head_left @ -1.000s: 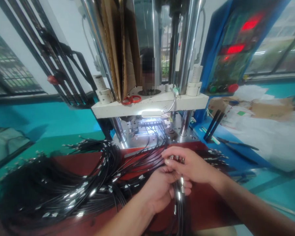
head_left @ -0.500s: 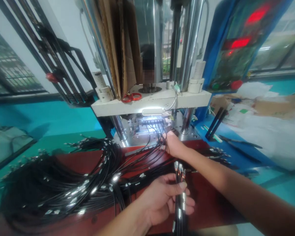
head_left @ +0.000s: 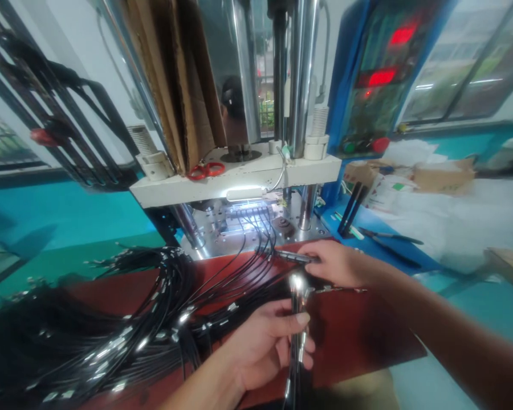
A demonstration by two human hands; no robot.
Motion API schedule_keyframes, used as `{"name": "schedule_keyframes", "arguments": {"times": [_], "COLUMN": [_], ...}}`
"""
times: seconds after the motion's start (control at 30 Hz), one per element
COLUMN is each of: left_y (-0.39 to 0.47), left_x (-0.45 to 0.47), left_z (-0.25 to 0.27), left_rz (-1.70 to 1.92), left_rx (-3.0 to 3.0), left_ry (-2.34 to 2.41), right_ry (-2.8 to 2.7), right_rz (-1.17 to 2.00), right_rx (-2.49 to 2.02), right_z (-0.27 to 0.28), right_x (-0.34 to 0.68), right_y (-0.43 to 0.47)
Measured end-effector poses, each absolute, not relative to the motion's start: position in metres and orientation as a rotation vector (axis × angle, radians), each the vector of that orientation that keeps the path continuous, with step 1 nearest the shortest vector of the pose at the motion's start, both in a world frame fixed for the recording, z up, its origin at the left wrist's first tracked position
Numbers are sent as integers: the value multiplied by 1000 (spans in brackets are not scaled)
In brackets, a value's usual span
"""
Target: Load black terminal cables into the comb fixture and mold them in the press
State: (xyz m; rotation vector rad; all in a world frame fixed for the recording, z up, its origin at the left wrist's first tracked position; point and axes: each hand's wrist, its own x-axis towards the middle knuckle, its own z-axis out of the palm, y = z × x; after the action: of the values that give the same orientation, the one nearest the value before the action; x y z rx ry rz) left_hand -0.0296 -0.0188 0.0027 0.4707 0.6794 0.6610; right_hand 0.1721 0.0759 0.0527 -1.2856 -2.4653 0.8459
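Note:
My left hand (head_left: 267, 336) is closed around a bundle of black cables (head_left: 297, 353), whose bright metal-tipped ends point up in front of the fingers. Farther right, my right hand (head_left: 331, 263) grips one end of a narrow grey metal bar (head_left: 294, 257) just above the red tabletop. The bar's other end reaches toward several thin black cables (head_left: 256, 250), which run into a brightly lit metal mould (head_left: 248, 215) under the press. Its exact kind is not clear. A large heap of black cables (head_left: 111, 336) spreads over the left of the red table (head_left: 359, 330).
The white press plate (head_left: 239, 185) spans above the mould between steel columns, with red-handled scissors (head_left: 206, 170) on it. Tweezers-like black tools (head_left: 393, 239) lie on the blue surface at right. A control panel (head_left: 378, 80) with red displays and buttons stands behind.
My right hand has drawn back rightward from the cables at the mould and now holds the metal bar. My left hand keeps its bundle. The whole view has shifted.

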Motion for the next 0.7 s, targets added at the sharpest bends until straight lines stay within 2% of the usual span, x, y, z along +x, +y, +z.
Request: {"name": "schedule_keyframes", "arguments": {"times": [0.1,0.2,0.4,0.7], "left_y": [-20,-20,-20,-23], "left_x": [-29,-26,-18,-11], "left_z": [5,7,9,7], "left_rz": [658,667,736,686], "left_rx": [489,524,666,741], "left_ry": [674,681,876,923], "right_ry": [-2018,-1578,-1084,-1055], "right_rz": [1226,1442,1441,1444], "right_rx": [-1271,-1278,-1208,-1150], "right_z": [38,18,-15,-20], "right_x": [183,180,152,149], "right_y": [43,7,-26,-24]}}
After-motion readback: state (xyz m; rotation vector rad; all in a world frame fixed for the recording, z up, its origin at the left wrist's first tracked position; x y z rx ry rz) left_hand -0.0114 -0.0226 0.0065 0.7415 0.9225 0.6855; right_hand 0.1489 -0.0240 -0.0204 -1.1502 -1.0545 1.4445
